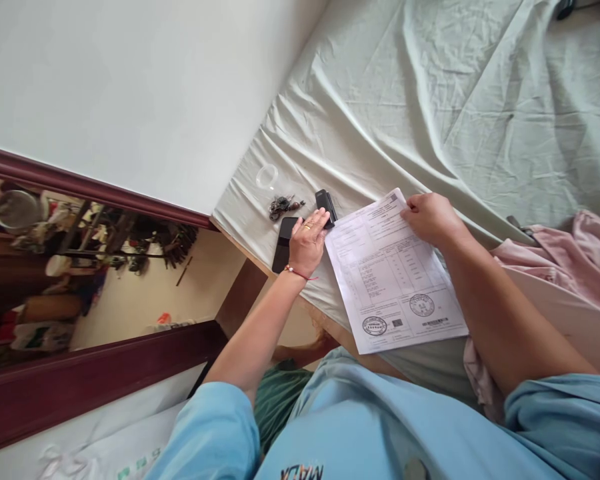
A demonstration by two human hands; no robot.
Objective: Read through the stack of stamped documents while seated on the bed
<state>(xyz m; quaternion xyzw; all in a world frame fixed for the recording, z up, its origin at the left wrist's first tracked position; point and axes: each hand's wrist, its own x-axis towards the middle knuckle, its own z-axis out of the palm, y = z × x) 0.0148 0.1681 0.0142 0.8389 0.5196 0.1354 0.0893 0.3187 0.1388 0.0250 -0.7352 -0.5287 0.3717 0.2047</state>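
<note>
Printed paper sheets (387, 273) with round stamps and a barcode lie at the near edge of the cloth-covered bed. My right hand (433, 217) pinches their right edge near the top corner. At the left edge of the paper is a small black stapler (324, 200). My left hand (307, 243), with a red thread at its wrist, rests its fingers on the stapler's near end. Whether paper is between its jaws is hidden. Beneath and left of that hand lies a black flat object (283, 241), perhaps a phone or wallet.
Keys (281, 207) and a clear round plastic container (267, 176) lie beyond the stapler. A pink cloth (550, 250) is bunched at the right. The pale green sheet (510, 107) is wrinkled. At the left, a dark red frame (95, 189) borders a view of cluttered household items.
</note>
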